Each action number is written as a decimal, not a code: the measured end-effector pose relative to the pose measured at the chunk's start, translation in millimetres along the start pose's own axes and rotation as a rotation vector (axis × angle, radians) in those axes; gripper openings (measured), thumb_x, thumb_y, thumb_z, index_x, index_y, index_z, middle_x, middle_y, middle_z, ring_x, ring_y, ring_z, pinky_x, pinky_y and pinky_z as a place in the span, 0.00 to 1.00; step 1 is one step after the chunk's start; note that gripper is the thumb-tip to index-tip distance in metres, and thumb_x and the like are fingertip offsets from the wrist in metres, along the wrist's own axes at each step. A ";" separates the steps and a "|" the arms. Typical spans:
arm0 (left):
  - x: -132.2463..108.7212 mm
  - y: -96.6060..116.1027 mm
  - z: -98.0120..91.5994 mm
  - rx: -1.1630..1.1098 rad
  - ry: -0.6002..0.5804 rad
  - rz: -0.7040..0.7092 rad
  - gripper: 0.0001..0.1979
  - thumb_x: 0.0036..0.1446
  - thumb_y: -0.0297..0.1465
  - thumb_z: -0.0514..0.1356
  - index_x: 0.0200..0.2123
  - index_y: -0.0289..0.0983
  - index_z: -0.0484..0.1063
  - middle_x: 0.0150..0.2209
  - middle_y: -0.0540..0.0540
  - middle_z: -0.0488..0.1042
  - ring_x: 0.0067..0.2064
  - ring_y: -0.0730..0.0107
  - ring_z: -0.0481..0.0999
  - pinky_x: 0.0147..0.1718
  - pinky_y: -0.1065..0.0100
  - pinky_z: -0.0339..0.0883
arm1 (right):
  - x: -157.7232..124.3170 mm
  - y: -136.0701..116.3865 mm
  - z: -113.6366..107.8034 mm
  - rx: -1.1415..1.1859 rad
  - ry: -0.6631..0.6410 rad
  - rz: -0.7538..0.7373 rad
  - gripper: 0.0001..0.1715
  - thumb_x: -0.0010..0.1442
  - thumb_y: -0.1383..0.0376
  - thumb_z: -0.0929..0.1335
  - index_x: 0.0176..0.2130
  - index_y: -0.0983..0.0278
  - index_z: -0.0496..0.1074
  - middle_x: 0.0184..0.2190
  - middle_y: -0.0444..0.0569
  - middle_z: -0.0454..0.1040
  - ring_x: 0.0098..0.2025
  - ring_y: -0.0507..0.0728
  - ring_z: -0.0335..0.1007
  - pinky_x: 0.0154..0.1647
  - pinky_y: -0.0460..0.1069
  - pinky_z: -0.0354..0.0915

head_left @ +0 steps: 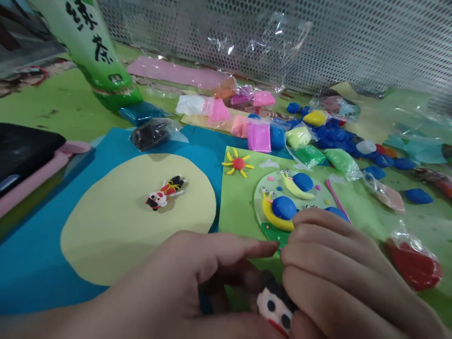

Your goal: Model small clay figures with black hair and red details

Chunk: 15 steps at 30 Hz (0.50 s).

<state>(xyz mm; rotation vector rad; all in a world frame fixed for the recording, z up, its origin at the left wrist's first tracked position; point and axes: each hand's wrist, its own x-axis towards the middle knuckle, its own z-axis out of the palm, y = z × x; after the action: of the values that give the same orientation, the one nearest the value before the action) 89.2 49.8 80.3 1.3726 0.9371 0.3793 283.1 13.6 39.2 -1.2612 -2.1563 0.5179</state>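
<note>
Both of my hands meet at the bottom of the head view around a small clay figure point(277, 308) with a pale face, black eyes and black hair. My left hand point(183, 287) curls under it with the index finger stretched toward the right. My right hand point(339, 273) has its fingers folded over the figure from the right. Just beyond my fingers lies a light green card point(240, 202) with two yellow clay snails with blue shells point(282, 209) and a red and yellow clay sun point(238, 164).
A yellow paper circle point(116, 235) on blue paper point(28, 263) carries another small clay figure point(165, 192). Several bagged clay lumps, pink point(259, 136), green point(307, 154) and blue point(335, 134), lie behind. A red clay bag point(413, 266) sits right; a green bottle point(102, 61) stands far left.
</note>
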 end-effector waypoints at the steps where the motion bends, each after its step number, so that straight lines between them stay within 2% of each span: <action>1: 2.5 -1.9 1.0 0.006 -0.036 -0.052 0.11 0.50 0.30 0.67 0.38 0.47 0.81 0.34 0.54 0.82 0.35 0.69 0.81 0.36 0.75 0.73 | 0.2 -1.3 0.4 -0.073 0.068 -0.070 0.28 0.68 0.52 0.61 0.20 0.59 0.66 0.16 0.46 0.65 0.21 0.56 0.66 0.28 0.54 0.66; 3: 7.6 -7.4 3.3 -0.102 -0.088 -0.153 0.07 0.48 0.27 0.66 0.32 0.44 0.81 0.29 0.55 0.80 0.33 0.72 0.80 0.32 0.80 0.71 | 2.3 -0.2 -0.1 -0.138 0.172 -0.226 0.28 0.69 0.52 0.59 0.21 0.60 0.65 0.15 0.45 0.66 0.19 0.54 0.65 0.25 0.52 0.64; 5: 11.4 -13.6 6.0 -0.268 -0.095 -0.218 0.07 0.47 0.25 0.66 0.30 0.43 0.79 0.27 0.56 0.79 0.31 0.76 0.79 0.30 0.83 0.70 | 5.9 3.5 -3.5 -0.081 0.175 -0.284 0.25 0.71 0.54 0.56 0.26 0.61 0.65 0.19 0.46 0.70 0.21 0.53 0.67 0.25 0.50 0.64; 8: 13.7 -19.0 9.4 -0.450 -0.045 -0.203 0.14 0.44 0.22 0.67 0.33 0.45 0.78 0.25 0.61 0.77 0.24 0.82 0.74 0.23 0.84 0.69 | 9.6 6.5 -11.2 0.044 0.136 -0.147 0.21 0.72 0.57 0.54 0.30 0.61 0.62 0.21 0.44 0.67 0.24 0.52 0.66 0.27 0.48 0.64; 10: 13.3 -17.2 10.0 -0.501 -0.001 -0.185 0.13 0.44 0.21 0.66 0.32 0.45 0.76 0.23 0.62 0.76 0.22 0.83 0.73 0.22 0.85 0.68 | 9.0 5.6 -13.4 0.094 0.093 -0.077 0.17 0.70 0.63 0.56 0.29 0.61 0.59 0.20 0.40 0.61 0.23 0.50 0.60 0.26 0.46 0.61; 13: 10.9 -7.1 7.9 -0.417 0.041 -0.193 0.09 0.47 0.22 0.66 0.29 0.42 0.77 0.24 0.60 0.76 0.26 0.82 0.74 0.25 0.84 0.69 | 5.6 3.9 -9.3 0.153 0.041 -0.055 0.11 0.64 0.71 0.61 0.29 0.60 0.57 0.21 0.38 0.59 0.23 0.49 0.56 0.24 0.45 0.56; 15: 9.4 0.9 5.7 -0.317 0.062 -0.164 0.09 0.47 0.22 0.66 0.30 0.43 0.78 0.26 0.60 0.79 0.29 0.82 0.76 0.29 0.86 0.69 | 4.3 3.5 -4.8 0.187 0.044 -0.045 0.11 0.62 0.71 0.62 0.29 0.60 0.56 0.21 0.38 0.59 0.22 0.48 0.54 0.22 0.45 0.54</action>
<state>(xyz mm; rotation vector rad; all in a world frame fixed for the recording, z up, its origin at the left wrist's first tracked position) 99.3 53.0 77.6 0.9936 0.9867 0.4268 286.9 19.3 42.0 -1.1100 -2.0428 0.6511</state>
